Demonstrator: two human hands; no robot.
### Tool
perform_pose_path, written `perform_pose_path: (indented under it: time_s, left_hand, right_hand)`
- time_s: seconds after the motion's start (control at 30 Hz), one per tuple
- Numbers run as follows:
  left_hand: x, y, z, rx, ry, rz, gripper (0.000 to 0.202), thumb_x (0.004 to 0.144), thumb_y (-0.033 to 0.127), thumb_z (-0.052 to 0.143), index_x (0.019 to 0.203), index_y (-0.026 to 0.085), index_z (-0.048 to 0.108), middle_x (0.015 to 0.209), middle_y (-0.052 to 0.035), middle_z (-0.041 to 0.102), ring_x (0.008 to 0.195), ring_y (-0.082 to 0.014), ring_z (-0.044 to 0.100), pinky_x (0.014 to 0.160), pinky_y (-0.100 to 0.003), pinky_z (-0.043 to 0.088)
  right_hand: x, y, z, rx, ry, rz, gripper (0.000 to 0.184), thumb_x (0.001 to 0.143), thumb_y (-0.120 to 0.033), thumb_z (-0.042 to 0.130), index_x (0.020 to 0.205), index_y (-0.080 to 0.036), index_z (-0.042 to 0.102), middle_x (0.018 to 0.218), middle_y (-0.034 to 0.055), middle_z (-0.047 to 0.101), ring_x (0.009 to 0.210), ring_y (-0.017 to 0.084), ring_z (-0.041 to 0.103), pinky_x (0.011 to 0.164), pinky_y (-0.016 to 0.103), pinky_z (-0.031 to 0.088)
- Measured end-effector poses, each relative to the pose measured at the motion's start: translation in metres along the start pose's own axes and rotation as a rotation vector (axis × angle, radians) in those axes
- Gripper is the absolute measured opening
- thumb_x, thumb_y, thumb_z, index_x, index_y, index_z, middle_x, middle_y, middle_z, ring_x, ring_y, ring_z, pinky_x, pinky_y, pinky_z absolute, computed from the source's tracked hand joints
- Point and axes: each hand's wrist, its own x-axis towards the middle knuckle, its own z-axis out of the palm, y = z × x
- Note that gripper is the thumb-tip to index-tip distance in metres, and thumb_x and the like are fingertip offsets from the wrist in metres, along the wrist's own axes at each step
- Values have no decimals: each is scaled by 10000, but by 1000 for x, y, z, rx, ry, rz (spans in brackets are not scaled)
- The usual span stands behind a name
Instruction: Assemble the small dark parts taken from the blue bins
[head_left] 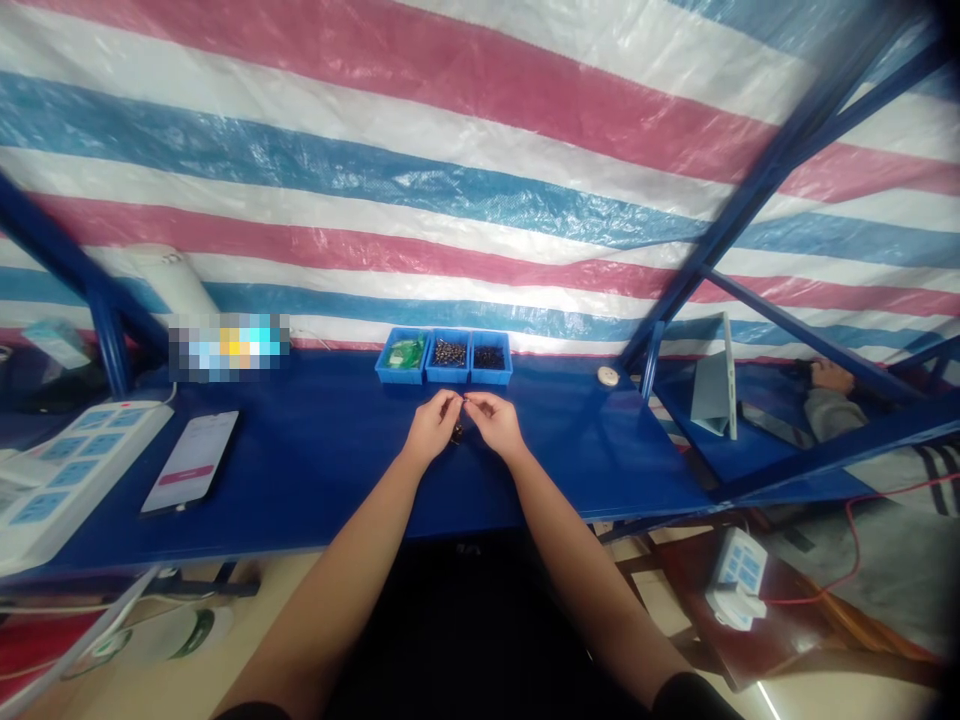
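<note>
The person's left hand (435, 425) and right hand (495, 420) meet over the tabletop (315, 455), just on the near side of three small blue bins. Each grip looks closed in a pinch, thumb against finger, on a tiny dark piece (463, 399) where the fingertips come together; its shape is too small to make out. A dark-and-gold cluster (456, 434) shows just below the left hand's fingers; whether it hangs from that hand or lies on the tabletop cannot be told.

The far bins hold, from left to right, a green bag (406, 353), brassy bits (451, 354) and black bits (489, 358). A phone (191, 462) lies well to the left, and a pale round object (608, 376) sits to the right.

The piece is probably very light and stiff, perhaps metal or hard plastic, and more likely to slip away than to break. If smooth, it could roll or spring from a loose pinch. It would best be taken at its outer edges with the pads of thumb and forefinger, pressed lightly and kept low over the tabletop.
</note>
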Motion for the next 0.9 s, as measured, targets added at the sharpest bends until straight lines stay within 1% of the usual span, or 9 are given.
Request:
perform_pose_path:
  time_s: [0.07, 0.1, 0.27, 0.43, 0.5, 0.63, 0.77, 0.9]
  left_hand:
    - [0, 0, 0, -20, -2, 4, 268, 920, 433, 457, 966, 210, 597, 742, 10, 648, 660, -128, 604, 641, -228, 458]
    - [0, 0, 0, -24, -2, 5, 267, 916, 435, 463, 964, 210, 598, 745, 8, 649, 662, -130, 606, 640, -230, 460]
    - [1, -2, 2, 1, 16, -1, 285, 921, 438, 448, 848, 205, 595, 700, 9, 636, 641, -130, 596, 624, -229, 452]
    - [1, -2, 1, 20, 1, -1, 329, 930, 439, 429, 769, 201, 589, 669, 11, 629, 624, -126, 589, 613, -228, 442]
    - [0, -1, 1, -4, 2, -5, 316, 928, 439, 435, 804, 201, 601, 686, 9, 641, 636, -129, 599, 620, -230, 451]
    - [-1, -1, 2, -61, 10, 0, 274, 905, 442, 481, 971, 209, 610, 732, 9, 658, 649, -132, 613, 631, -234, 472]
    - [0, -3, 3, -62, 15, 11, 269, 903, 436, 483, 948, 208, 617, 767, 1, 663, 663, -131, 615, 638, -234, 478]
    - [1, -4, 3, -29, 11, -5, 295, 914, 455, 455, 892, 207, 614, 728, 0, 654, 661, -137, 613, 644, -239, 479]
  right_hand:
    - [0, 0, -1, -3, 2, -10, 287, 792, -373, 669, 999, -180, 712, 933, 77, 729, 808, 193, 687, 783, 328, 557]
    - [0, 0, -1, -3, -1, -12, 282, 792, -371, 668, 995, -180, 713, 929, 76, 729, 808, 194, 687, 781, 329, 556]
    - [-1, -2, 1, -16, -16, -6, 277, 784, -362, 677, 994, -185, 711, 896, 66, 728, 787, 191, 683, 760, 324, 558]
    - [-1, -2, 1, -17, -23, -12, 285, 783, -357, 675, 1011, -189, 711, 923, 66, 729, 808, 190, 681, 780, 325, 554]
    - [-1, -1, 1, -23, -4, -8, 291, 782, -366, 674, 1011, -190, 713, 929, 67, 729, 815, 191, 681, 785, 325, 554]
    - [0, 0, -1, -30, 11, -7, 304, 789, -381, 663, 1018, -186, 712, 921, 69, 730, 811, 191, 682, 770, 317, 556]
    - [0, -1, -1, -31, 1, 3, 325, 777, -397, 673, 1022, -186, 711, 934, 69, 732, 820, 190, 683, 779, 315, 555]
    - [0, -1, 0, -16, -9, 4, 330, 773, -389, 681, 1037, -192, 706, 936, 66, 729, 817, 186, 682, 790, 319, 555]
